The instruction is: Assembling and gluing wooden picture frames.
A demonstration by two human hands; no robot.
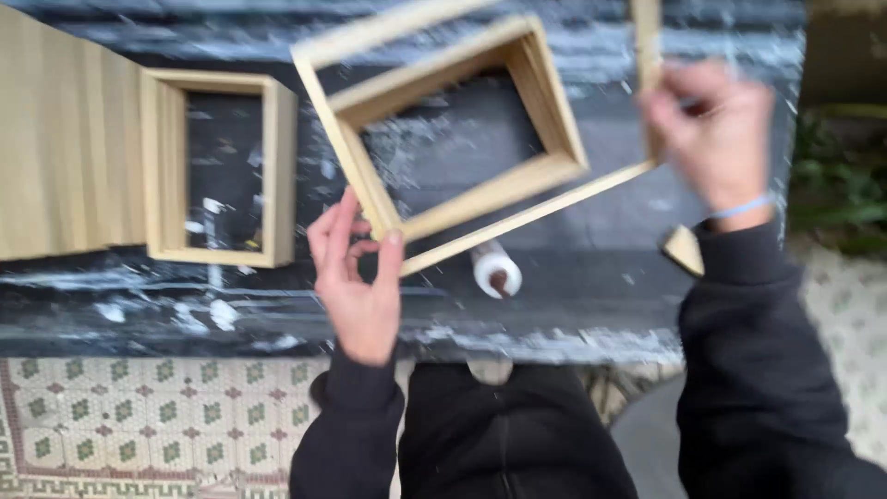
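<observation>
The right hand (716,139) is smeared by motion blur, so its fingers cannot be counted. It is closed round the far right corner of a thin outer wooden frame (517,220), pale and square in section. The top of this frame is cut off by the picture's upper edge. The left hand (356,268) pinches the frame's near left corner between thumb and fingertips, with the remaining fingers spread and raised.

Inside the thin frame sits a deeper inner wooden frame (480,199) of the same pale wood, with slanted inner faces. Whether the two frames touch is hard to tell. Both are held tilted over the middle of the worktop (573,305), a dark surface streaked and spattered with white.

Near the worktop's front edge, just below the held frames, lies a small white tube (494,268) with a dark opening; its far end is hidden under the thin frame. A pale wedge-shaped piece (686,248) shows beside the right wrist, partly covered by the dark sleeve.

Towards the left edge a third wooden frame (222,166) lies flat, beside a stack of wooden slats (65,148) cut off at the left. Below the worktop is patterned tiled floor (139,425).
</observation>
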